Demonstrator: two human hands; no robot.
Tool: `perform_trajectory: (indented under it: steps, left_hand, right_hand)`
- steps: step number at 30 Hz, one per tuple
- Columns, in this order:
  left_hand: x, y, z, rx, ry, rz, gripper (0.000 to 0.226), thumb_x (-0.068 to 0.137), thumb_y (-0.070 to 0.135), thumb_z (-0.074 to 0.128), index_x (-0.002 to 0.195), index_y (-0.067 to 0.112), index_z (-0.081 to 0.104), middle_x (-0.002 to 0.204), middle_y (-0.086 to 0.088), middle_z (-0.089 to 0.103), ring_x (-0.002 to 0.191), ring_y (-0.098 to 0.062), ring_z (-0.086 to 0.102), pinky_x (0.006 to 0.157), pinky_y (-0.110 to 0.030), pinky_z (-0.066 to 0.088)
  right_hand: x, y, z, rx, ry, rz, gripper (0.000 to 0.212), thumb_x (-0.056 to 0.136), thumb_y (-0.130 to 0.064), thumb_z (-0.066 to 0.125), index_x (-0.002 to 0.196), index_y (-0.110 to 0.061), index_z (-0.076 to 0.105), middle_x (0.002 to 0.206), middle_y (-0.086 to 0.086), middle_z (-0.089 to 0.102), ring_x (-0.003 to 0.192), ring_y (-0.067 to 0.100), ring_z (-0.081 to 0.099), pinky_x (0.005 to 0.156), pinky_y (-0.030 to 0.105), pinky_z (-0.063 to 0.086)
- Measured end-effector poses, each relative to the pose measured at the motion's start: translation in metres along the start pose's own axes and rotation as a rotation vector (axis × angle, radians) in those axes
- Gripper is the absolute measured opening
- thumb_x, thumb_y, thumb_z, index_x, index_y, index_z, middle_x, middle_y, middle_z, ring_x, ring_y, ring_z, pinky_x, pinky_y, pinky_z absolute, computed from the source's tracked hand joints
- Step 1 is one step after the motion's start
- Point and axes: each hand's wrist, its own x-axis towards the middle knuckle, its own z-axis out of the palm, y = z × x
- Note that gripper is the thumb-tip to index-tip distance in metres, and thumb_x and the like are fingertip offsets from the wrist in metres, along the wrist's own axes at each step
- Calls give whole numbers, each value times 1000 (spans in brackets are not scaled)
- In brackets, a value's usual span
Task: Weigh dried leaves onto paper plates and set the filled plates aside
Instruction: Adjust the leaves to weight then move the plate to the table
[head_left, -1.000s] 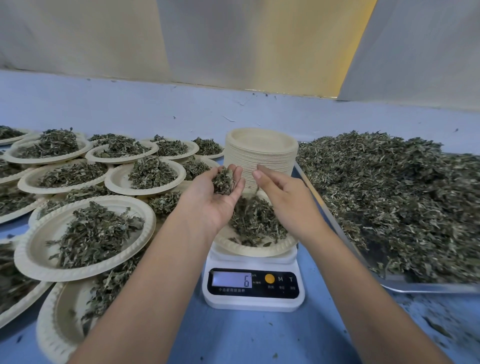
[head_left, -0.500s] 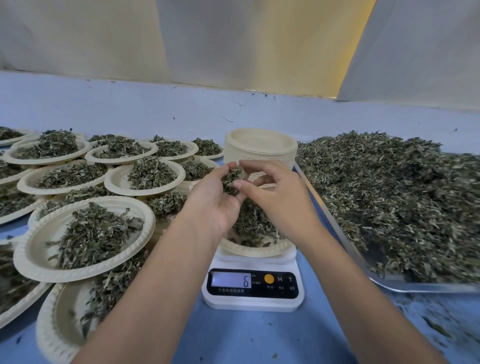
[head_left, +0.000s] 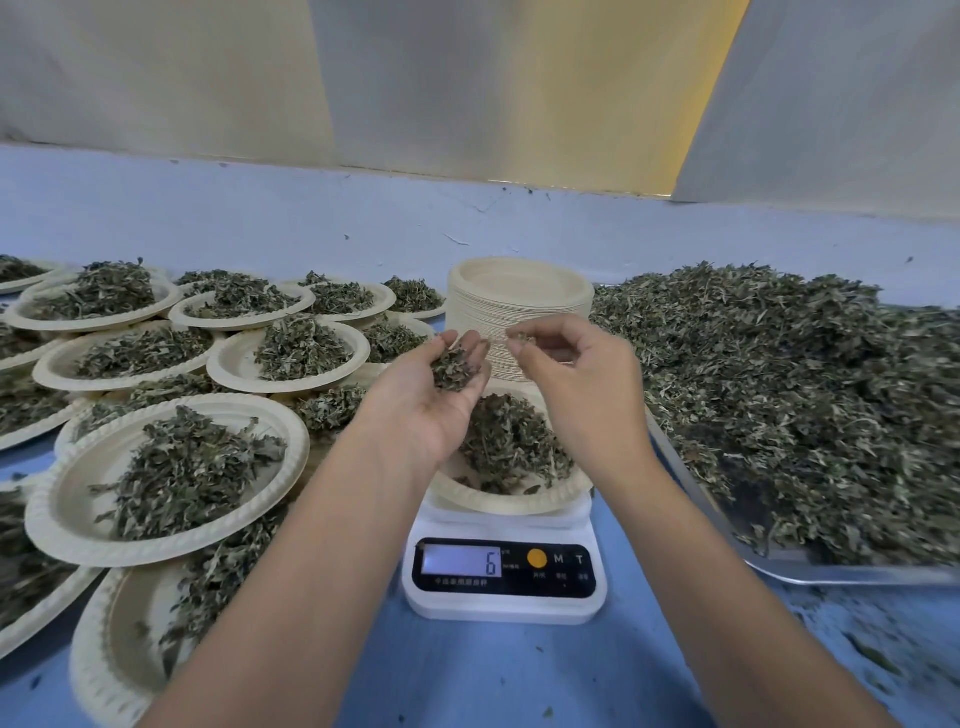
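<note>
Far left, filled plates (head_left: 171, 540) overlap and partly rest on one another, each carrying a mound of dried leaves. The left hand (head_left: 431, 410) hovers palm up and loosely cupped, fingers nearly straight, with a clump of leaves (head_left: 451, 369) lying in it. Just below it and to the right, the plate on the scale (head_left: 498, 501) is already heaped, and the scale (head_left: 501, 603) has a display (head_left: 461, 561) that reads 6. The right hand (head_left: 582, 389) is raised above that plate, thumb and forefinger nipping a pinch of leaves (head_left: 521, 339), the other fingers curled. Behind both hands stands a stack of empty plates (head_left: 519, 291). At the right, a metal tray (head_left: 810, 571) holds the big loose heap (head_left: 779, 395).

The leaves are light and crumbly, so a pinch released from this height could drift past the rim onto the scale body or the table and never be counted. A wrist brushing the plate would likely throw the reading off. The cupped hand could also tip and spill its whole clump at once, overshooting the weight. The crowded plates on the left look easy to nudge when this one is carried over.

The table (head_left: 493, 675) is blue and flecked with leaf crumbs, mostly at the near right. A pale blue wall (head_left: 260, 208) rises behind it, with cream and yellowish sheets (head_left: 467, 78) hanging above.
</note>
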Motion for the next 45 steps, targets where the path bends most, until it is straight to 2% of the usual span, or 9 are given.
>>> perform_trajectory:
  steps: [3,7,13,19,23,26,32,37,45]
  left_hand:
    - [2,7,-1,-1,18,16,26,102,10,36,83,3,51,85,-14,59,89,-23,59,91,-36,46]
    - [1,10,-2,-6,18,25,27,103,10,34,83,4,51,82,-13,58,82,-21,58,90,-34,45]
    - [1,9,-2,-8,25,17,25,103,10,35,84,4,50,81,-13,57,74,-21,58,89,-35,45]
    - [0,5,-2,1,7,19,24,102,10,37,83,3,51,82,-14,58,76,-21,58,93,-33,47]
    - [-2,-3,2,22,-31,7,20,100,10,41,85,2,52,85,-17,55,75,-21,57,71,-29,55]
    - [-4,-10,5,70,-56,8,21,102,12,38,87,4,51,81,-14,55,71,-22,57,46,-25,55]
    - [-7,-12,6,81,-88,9,22,101,8,35,84,4,49,82,-18,56,72,-28,58,59,-32,57]
    - [-5,-11,4,48,-50,-5,23,102,8,35,88,2,52,99,-22,58,105,-33,58,101,-37,44]
    - [-10,-6,3,-14,-18,-19,28,102,9,37,81,-2,52,81,-18,60,80,-26,59,86,-39,48]
  right_hand:
    - [4,5,-4,66,68,35,10,85,-8,69,90,-17,71,75,-9,66,67,-1,59,71,19,51]
    - [5,10,-5,35,86,48,11,86,-7,68,93,-14,71,76,-10,66,64,-7,58,68,13,48]
    - [4,15,-8,-117,-57,112,22,86,-17,69,108,-20,72,100,-10,72,88,0,66,87,20,51]
    - [5,6,-8,53,-38,107,14,85,-12,70,97,-18,73,88,-6,72,72,-2,61,72,18,49]
    - [-2,-4,2,70,-202,59,25,78,-14,77,102,-21,72,93,-5,73,76,7,64,76,20,54]
    - [-8,-4,10,-86,-162,-45,27,76,-12,77,100,-23,73,85,-6,69,73,6,61,70,14,50]
    - [-7,-3,11,-101,-79,-49,14,79,-5,72,85,-17,74,78,-9,71,69,0,62,70,13,51]
    - [-5,-2,10,-38,-65,-24,14,82,-5,69,84,-19,71,79,-11,70,73,2,64,71,11,50]
    - [2,4,5,80,-23,46,21,86,-8,66,82,-28,63,77,-12,67,75,10,67,79,32,54]
